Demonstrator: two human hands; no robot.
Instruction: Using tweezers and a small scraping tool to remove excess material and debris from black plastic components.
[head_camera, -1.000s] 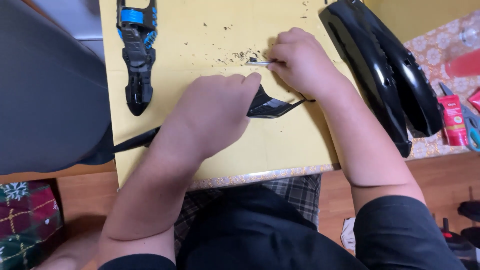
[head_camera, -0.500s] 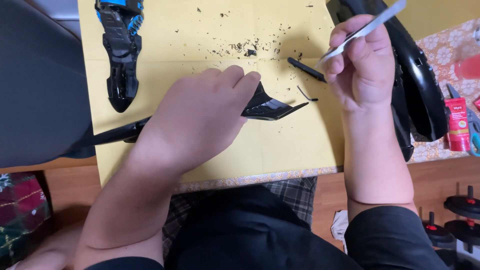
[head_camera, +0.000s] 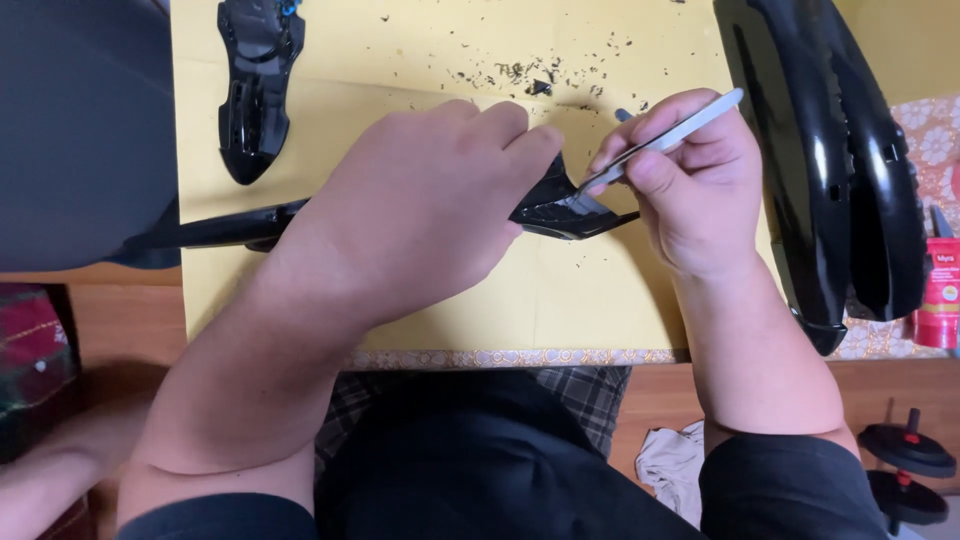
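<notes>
Firmly, the left hand (head_camera: 430, 200) presses down a black plastic panel (head_camera: 565, 208) — at its three o'clock, the right hand (head_camera: 690, 190) pinches a slim metal tool (head_camera: 665, 140) against it.

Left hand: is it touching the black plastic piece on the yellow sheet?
Touching. The head view shows the left hand pressed flat over the black piece, fingers covering its top, no gap.
</notes>
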